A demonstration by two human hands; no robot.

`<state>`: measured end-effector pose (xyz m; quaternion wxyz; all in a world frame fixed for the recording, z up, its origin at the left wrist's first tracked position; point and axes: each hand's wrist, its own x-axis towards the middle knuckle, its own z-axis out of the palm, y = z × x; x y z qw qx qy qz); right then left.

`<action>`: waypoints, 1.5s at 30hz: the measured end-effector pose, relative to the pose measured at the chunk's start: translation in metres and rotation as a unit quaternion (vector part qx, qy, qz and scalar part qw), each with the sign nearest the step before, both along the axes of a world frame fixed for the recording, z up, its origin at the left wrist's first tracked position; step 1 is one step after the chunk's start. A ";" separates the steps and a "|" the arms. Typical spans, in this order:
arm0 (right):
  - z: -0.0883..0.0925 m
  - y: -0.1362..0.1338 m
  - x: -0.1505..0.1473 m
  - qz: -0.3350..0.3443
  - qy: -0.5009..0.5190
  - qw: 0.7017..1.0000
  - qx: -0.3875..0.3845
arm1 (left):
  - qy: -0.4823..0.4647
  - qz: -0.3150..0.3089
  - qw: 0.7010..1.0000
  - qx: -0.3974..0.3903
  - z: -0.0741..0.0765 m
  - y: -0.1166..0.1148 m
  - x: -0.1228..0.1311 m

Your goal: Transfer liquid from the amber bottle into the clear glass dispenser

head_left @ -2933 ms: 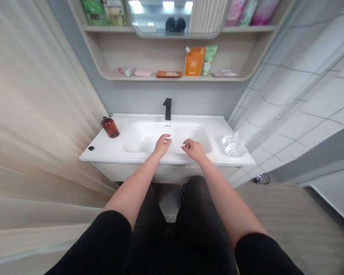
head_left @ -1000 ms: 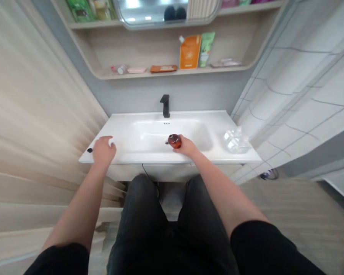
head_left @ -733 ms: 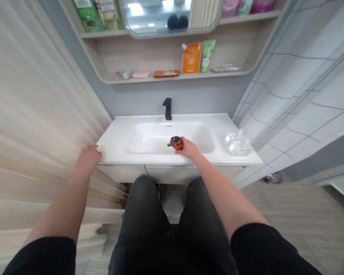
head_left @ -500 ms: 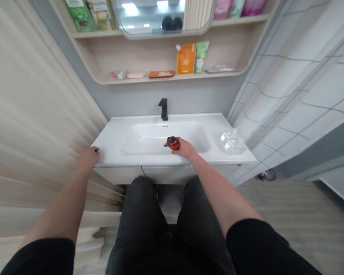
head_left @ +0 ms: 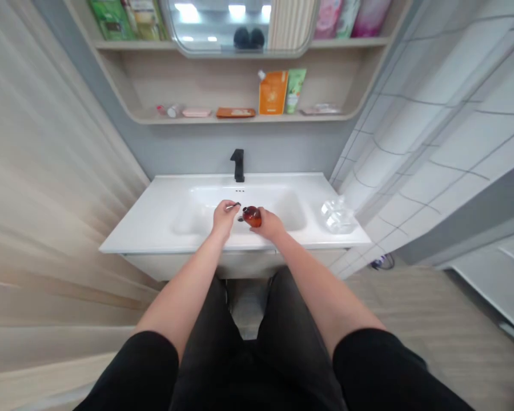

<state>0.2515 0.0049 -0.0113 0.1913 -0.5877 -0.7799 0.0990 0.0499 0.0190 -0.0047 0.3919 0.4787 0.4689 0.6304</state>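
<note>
My right hand (head_left: 269,224) is wrapped round an amber bottle (head_left: 252,216), tilted to the left over the front of the white sink basin (head_left: 282,204). The bottle's dark, narrow mouth points up and left. Just left of it, my left hand (head_left: 223,217) pinches a small, thin dark bottle top (head_left: 233,206), whose exact kind is too small to make out. A small gap shows between this piece and the bottle's mouth. Below the two hands lies the dark drain (head_left: 240,219), partly covered.
A black faucet (head_left: 239,165) rises behind the basin. On the counter's right stands a clear plastic container (head_left: 339,216). Above, a wall shelf (head_left: 188,120) holds an orange pouch (head_left: 273,93), a green tube (head_left: 295,90) and a mirror (head_left: 240,25). A curtain (head_left: 47,188) hangs at the left.
My left hand has come from the counter's left end, beside the curtain, to the bottle, with the small dark piece still in it. My right hand keeps hold of the bottle over the basin.
</note>
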 end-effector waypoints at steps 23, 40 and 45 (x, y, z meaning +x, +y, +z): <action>0.013 -0.015 -0.006 -0.040 -0.090 0.993 0.057 | 0.084 -0.022 0.996 -0.023 -0.028 0.010 0.003; 0.017 -0.016 -0.006 -0.028 -0.085 0.995 0.041 | 0.004 -0.054 0.998 -0.020 -0.023 0.007 0.004; 0.016 -0.015 -0.006 -0.029 -0.082 0.995 0.041 | 0.000 -0.075 0.997 -0.017 -0.023 0.006 0.003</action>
